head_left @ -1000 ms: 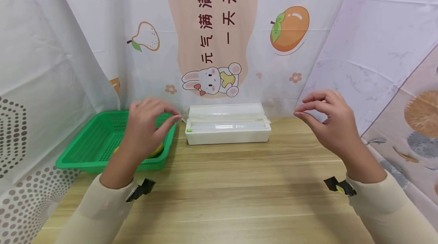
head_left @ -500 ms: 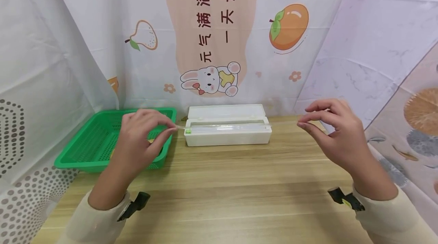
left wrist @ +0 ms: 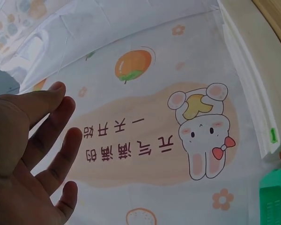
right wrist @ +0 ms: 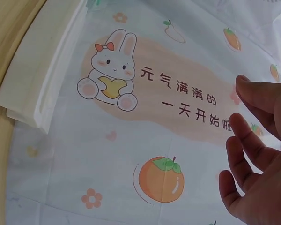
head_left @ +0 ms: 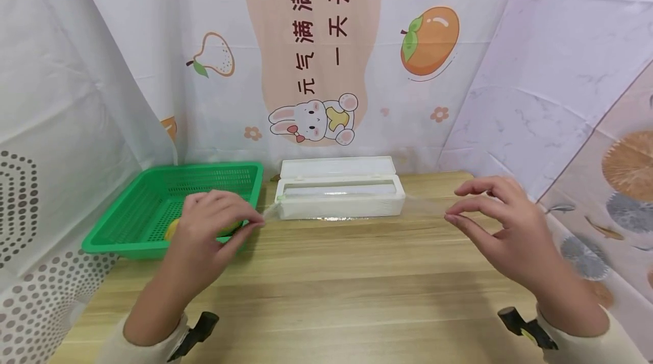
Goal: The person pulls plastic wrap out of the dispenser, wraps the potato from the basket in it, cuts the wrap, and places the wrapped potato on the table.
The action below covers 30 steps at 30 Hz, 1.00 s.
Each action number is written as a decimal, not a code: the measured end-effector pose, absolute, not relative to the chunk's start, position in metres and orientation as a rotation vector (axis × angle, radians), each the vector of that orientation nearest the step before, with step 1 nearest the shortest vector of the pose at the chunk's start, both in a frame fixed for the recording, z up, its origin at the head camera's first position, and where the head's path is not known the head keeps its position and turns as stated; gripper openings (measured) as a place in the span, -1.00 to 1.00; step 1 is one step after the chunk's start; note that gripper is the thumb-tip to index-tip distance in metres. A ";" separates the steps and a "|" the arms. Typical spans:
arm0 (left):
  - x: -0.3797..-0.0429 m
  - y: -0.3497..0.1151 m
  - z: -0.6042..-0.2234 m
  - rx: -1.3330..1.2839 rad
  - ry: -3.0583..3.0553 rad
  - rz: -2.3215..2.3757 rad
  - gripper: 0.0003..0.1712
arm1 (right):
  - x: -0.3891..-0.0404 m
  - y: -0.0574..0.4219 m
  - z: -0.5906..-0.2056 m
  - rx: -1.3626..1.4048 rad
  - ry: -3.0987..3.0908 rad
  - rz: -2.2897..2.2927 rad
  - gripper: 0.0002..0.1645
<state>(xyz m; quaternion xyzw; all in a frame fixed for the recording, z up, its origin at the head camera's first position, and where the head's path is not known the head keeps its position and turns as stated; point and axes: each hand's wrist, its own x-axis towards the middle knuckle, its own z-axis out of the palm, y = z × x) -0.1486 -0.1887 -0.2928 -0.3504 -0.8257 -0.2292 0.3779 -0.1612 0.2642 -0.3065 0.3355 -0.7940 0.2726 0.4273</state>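
A white cling film box (head_left: 338,168) stands at the back of the table with its lid raised, a roll showing inside. A sheet of clear cling film (head_left: 336,218) stretches across the front of the box, its lower edge glinting. My left hand (head_left: 209,233) pinches the film's left corner between thumb and forefinger. Out to the right, my right hand (head_left: 510,233) pinches the other corner the same way. In the wrist views, the left hand (left wrist: 35,150) and right hand (right wrist: 260,154) have their remaining fingers loosely bent. The film itself is hard to make out there.
A green plastic basket (head_left: 119,244) stands left of the box, partly behind my left hand. Something yellow (head_left: 172,230) lies in it. A small green piece (head_left: 280,198) sits at the box's left end. Printed curtains (head_left: 418,114) rise behind the wooden table (head_left: 347,290).
Both hands have come down and toward me, drawing the cling film from above the box opening to below its front edge. The box and basket have stayed put.
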 end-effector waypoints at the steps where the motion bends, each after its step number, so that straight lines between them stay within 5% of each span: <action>1: -0.147 -0.189 -0.295 -0.915 -2.092 -0.582 -0.55 | -0.159 0.265 -0.309 0.852 -1.992 0.678 -0.46; 17: -0.132 -0.196 -0.330 -1.179 -2.041 -0.589 -0.80 | -0.132 0.271 -0.343 0.984 -2.106 0.757 -0.70; 23: -0.129 -0.201 -0.354 -1.241 -2.113 -0.564 -0.76 | -0.128 0.276 -0.362 1.035 -2.235 0.728 -0.96; 28: -0.126 -0.204 -0.377 -1.287 -2.216 -0.547 -0.95 | -0.121 0.277 -0.377 1.049 -2.412 0.694 -0.76; 30: -0.125 -0.204 -0.386 -1.287 -2.262 -0.529 -0.88 | -0.120 0.276 -0.385 1.054 -2.450 0.703 -0.63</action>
